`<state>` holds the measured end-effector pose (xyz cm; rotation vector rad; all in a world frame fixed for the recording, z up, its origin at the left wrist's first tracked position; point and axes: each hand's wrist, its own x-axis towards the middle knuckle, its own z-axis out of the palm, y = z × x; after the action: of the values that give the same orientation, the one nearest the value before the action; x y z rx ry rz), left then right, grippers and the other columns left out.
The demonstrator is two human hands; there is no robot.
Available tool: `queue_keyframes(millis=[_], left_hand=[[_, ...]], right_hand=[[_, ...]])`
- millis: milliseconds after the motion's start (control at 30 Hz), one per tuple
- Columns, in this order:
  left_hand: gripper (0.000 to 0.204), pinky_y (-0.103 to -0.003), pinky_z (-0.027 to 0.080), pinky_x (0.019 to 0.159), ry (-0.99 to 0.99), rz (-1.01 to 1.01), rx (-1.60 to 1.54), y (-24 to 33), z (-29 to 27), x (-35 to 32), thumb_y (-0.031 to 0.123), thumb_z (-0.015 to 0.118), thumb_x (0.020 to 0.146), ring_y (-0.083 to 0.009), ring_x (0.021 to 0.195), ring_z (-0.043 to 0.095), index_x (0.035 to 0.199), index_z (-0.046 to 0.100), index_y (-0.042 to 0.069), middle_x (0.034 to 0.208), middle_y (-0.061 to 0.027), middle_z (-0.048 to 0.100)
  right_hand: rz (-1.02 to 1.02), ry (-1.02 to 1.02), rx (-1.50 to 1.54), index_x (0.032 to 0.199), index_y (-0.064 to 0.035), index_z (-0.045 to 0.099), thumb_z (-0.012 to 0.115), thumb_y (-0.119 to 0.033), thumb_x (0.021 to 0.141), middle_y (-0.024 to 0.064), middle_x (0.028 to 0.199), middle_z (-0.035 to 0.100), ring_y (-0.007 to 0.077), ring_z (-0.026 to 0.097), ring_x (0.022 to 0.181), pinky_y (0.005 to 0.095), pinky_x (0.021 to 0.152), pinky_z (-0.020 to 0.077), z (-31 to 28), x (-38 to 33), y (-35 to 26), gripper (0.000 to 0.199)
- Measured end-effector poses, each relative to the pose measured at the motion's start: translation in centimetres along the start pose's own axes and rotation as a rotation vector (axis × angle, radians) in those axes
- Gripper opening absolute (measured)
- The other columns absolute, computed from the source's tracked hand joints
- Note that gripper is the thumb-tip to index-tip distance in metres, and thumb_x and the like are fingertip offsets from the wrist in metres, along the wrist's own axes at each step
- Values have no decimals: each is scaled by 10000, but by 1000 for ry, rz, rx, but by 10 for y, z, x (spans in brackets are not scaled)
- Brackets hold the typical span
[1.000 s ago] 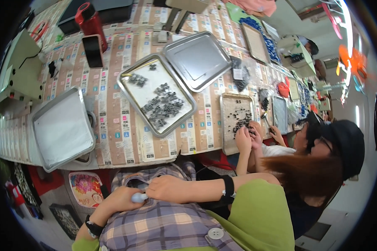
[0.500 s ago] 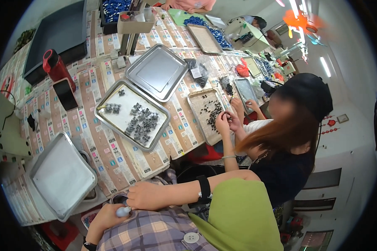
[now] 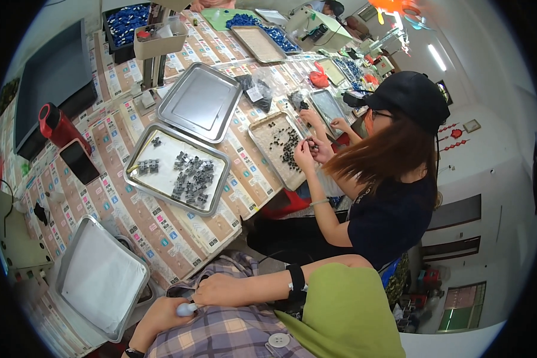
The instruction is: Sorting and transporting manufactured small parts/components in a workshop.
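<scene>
Low in front of my plaid clothing, my left hand point(image 3: 164, 316) is wrapped around a small translucent bottle point(image 3: 185, 309) with a rounded end showing. My right hand point(image 3: 224, 290) meets it there, its fingers curled at the bottle's narrow tip. Whatever the right fingertips pinch is hidden. Beyond my hands, a steel tray point(image 3: 221, 200) lined with white holds many small grey-and-black parts point(image 3: 192, 179), some set together in a block. To the left, a second metal tray point(image 3: 101, 280) with a white liner lies tilted by the table edge.
An upturned steel tray point(image 3: 201, 101) touches the parts tray. A red bottle point(image 3: 59, 128) and a phone point(image 3: 79, 162) stand at left, before a large dark bin point(image 3: 53, 83). On my right, a co-worker in a black cap point(image 3: 409, 101) handles black parts over a tray point(image 3: 262, 134).
My view has shifted, so the table and trays sit further left in the picture. The co-worker's head shows more from the side. Both my hands stay together at the small bottle.
</scene>
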<state>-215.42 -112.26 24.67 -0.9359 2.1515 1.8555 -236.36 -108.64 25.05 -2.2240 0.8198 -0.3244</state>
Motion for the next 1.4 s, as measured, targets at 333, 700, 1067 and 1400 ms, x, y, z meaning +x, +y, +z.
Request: queue_keyframes(millis=[333,700,1067,1400], left_hand=[[296,-339,464,600,101,-12,-8,13,-4,21,270,686,652,-295,657,598,844,621,54,707,-145,608],[763,-235,439,642,594,52,-679,24,-19,47,37,648,677,-118,711,530,1325,247,66,789,-40,547],[963,-248,434,709,651,74,-667,43,-13,75,-36,526,634,-155,815,526,1388,-40,162,940,-98,525],[868,-285,421,815,636,62,-825,10,-8,60,24,615,667,-184,994,491,1377,118,82,1083,-114,498]], right_hand=[[100,-305,-145,735,-45,547,550,-264,722,74,714,555,250,551,745,348,626,436,-55,15,7,219],[493,434,481,1013,-52,545,628,-310,752,101,849,544,244,532,788,336,673,425,-54,9,59,376],[185,284,685,972,-16,570,680,-281,704,82,881,512,205,516,785,294,710,411,-41,30,77,392],[237,237,898,966,-16,561,692,-264,691,90,889,532,203,532,804,287,710,431,-37,42,84,392]])
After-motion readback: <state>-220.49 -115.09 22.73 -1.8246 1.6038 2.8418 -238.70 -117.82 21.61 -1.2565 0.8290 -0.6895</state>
